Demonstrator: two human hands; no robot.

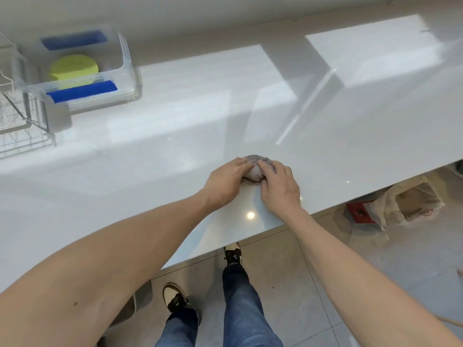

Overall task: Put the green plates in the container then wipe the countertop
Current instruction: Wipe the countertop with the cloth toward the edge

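Green plates (73,68): they are sitting inside the container (125,61), at the far left of the countertop (175,126); I am seeing one green round shape, and I cannot tell if more plates are stacked under it.
Container: one clear box with two blue handles, standing open beside a wire rack (17,121).
Cloth (253,166): one small grey cloth is lying bunched on the countertop near the front edge, well apart from the container.
Left hand (225,181): it is pressing on the left side of the cloth, fingers curled over it.
Right hand (279,186): it is pressing on the right side of the cloth, fingers closed on it.
Step in hand: judging from this, the plates part is done and the wiping is going on.
How to do it well: I think the cloth is needing to be flatter, so more of it is touching; then long overlapping strokes, keeping even pressure, going toward the far side and the container.
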